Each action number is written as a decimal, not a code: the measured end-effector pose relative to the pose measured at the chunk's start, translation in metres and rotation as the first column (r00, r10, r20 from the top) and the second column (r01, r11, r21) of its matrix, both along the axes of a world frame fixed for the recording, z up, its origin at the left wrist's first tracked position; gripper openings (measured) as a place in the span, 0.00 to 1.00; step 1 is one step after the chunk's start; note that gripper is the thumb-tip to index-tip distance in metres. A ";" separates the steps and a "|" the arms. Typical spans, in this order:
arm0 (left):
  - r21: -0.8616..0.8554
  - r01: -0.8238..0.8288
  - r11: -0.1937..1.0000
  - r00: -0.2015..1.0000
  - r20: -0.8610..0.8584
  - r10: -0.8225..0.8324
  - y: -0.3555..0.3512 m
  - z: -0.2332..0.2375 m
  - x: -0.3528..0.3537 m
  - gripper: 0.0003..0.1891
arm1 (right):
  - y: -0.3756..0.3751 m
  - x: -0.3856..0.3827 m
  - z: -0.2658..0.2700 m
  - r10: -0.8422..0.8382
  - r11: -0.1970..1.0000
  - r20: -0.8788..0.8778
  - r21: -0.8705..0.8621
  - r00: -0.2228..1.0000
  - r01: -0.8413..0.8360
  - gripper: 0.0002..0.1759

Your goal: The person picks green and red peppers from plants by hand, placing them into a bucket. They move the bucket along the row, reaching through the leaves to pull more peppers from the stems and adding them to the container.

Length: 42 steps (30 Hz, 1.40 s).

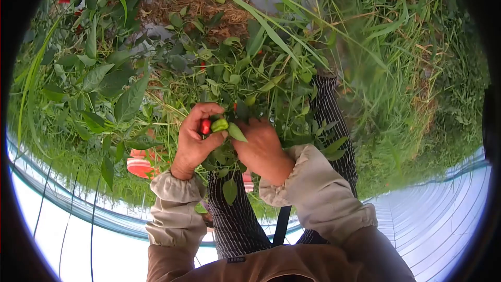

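Red pepper (pixel 205 126) & green pepper (pixel 219 124), mid-bush, being pinched by L hand (pixel 194 141); R hand (pixel 261 149) is reaching into leaves (pixel 271 81), grip hidden. Picking prob. underway: peppers seemingly not yet off; tub (pixel 139 166) waiting near left.

A red and white container (pixel 139 165) is seen behind broad leaves (pixel 104 81); dry straw (pixel 209 13) is spread beyond, and tall grass (pixel 417 47) is massed beside white sheeting (pixel 438 230).

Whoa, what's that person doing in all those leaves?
A person is reaching into a pepper plant. Their left hand is closed around a small red pepper and a green pepper right beside it. Their right hand rests against the leaves next to them, its fingertips hidden. A red container shows behind the left wrist.
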<state>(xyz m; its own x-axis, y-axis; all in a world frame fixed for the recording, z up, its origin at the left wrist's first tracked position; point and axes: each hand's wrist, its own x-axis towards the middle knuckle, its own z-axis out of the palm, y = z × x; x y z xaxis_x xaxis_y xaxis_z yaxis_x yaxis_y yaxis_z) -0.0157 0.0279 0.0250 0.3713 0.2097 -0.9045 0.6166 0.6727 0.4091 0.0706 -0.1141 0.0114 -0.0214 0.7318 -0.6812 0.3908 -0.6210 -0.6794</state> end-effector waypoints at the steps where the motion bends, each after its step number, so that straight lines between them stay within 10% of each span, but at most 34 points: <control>1: 0.043 0.125 0.991 0.992 0.004 -0.125 -0.007 0.011 -0.005 0.19 | 0.006 0.008 -0.002 0.005 1.000 -0.002 0.001 1.000 -0.005 0.12; 4: 0.182 0.262 0.948 0.963 0.013 -0.268 -0.026 0.031 -0.014 0.18 | 0.024 0.024 0.002 -0.157 0.987 0.253 0.062 0.955 0.146 0.15; 7: 0.667 0.432 0.607 0.810 0.009 -0.587 -0.027 0.047 -0.013 0.17 | 0.028 0.022 0.009 -0.192 0.979 0.267 0.115 0.944 0.167 0.12; 12: 0.741 0.523 0.421 0.617 0.011 -0.787 -0.007 0.065 -0.022 0.17 | 0.020 0.017 0.003 0.064 0.968 -0.279 0.249 0.958 0.008 0.21; 15: 0.789 0.538 0.297 0.499 -0.014 -0.866 0.008 0.069 -0.014 0.14 | 0.015 0.003 0.001 0.068 0.970 -0.174 0.243 0.982 -0.025 0.12; 17: 0.805 0.332 0.492 0.684 0.154 -0.713 0.019 0.072 -0.001 0.09 | 0.006 -0.012 -0.001 0.050 0.977 -0.090 0.211 0.995 -0.030 0.07; 20: 0.315 -0.182 0.931 0.978 0.155 0.139 0.030 0.023 0.018 0.07 | -0.003 -0.031 0.001 0.061 0.961 0.028 0.270 0.998 -0.066 0.07; 25: 0.147 -0.658 0.739 0.579 -0.529 0.621 0.057 -0.178 -0.048 0.09 | -0.006 -0.028 -0.002 0.052 0.953 0.043 0.297 0.998 -0.062 0.07; 29: -0.062 -0.761 0.646 0.535 -0.622 0.571 0.066 -0.196 -0.056 0.11 | -0.012 -0.031 -0.004 0.036 0.944 0.039 0.328 0.999 -0.046 0.07; 34: -0.105 -0.640 0.761 0.766 -0.168 0.621 0.052 -0.141 -0.024 0.05 | -0.003 -0.021 -0.003 -0.091 0.982 -0.052 0.161 0.995 0.098 0.05; 36: 0.086 -0.321 0.943 0.947 0.022 0.320 0.045 -0.101 -0.006 0.04 | -0.001 -0.017 -0.008 -0.238 0.956 -0.072 0.159 0.968 0.247 0.06; 38: 0.198 -0.242 0.950 0.967 -0.026 0.252 0.027 -0.064 0.004 0.04 | 0.002 -0.013 -0.006 -0.377 0.909 -0.103 0.150 0.920 0.389 0.08; 40: 0.491 0.208 0.846 0.975 -0.035 -0.220 0.017 -0.039 0.003 0.05 | 0.006 -0.005 0.000 -0.354 0.931 0.020 0.098 0.935 0.351 0.09; 42: 0.506 0.173 0.845 0.977 0.019 -0.212 0.010 -0.029 -0.012 0.05 | 0.012 0.002 0.006 -0.286 0.958 0.014 -0.029 0.958 0.286 0.08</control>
